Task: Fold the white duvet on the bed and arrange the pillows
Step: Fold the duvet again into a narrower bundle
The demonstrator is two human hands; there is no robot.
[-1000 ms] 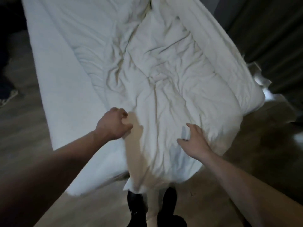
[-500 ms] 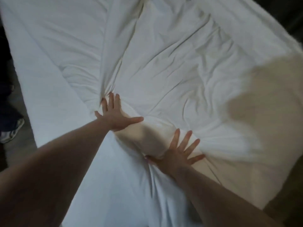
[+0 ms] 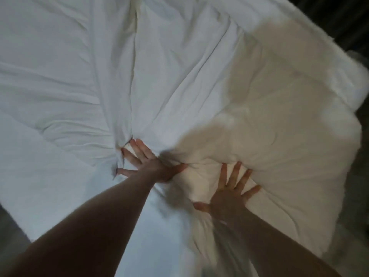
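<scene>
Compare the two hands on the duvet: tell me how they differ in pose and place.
The left hand lies farther up the white duvet, at a bunched crease; the right hand lies nearer the person, on the puffier, warm-lit part. The left hand's fingertips sink among folds, partly hidden; the right hand's fingers fan out in full view. Both are open, palm down, pressing the duvet, gripping nothing.

A bedroom, dimly lit. Shown by the white duvet (image 3: pixel 179 76), rumpled and creased, filling nearly the whole view. Just beyond the duvet's upper right edge, dark pleated curtain (image 3: pixel 343 21); past its lower left edge, a strip of floor (image 3: pixel 12 232).
</scene>
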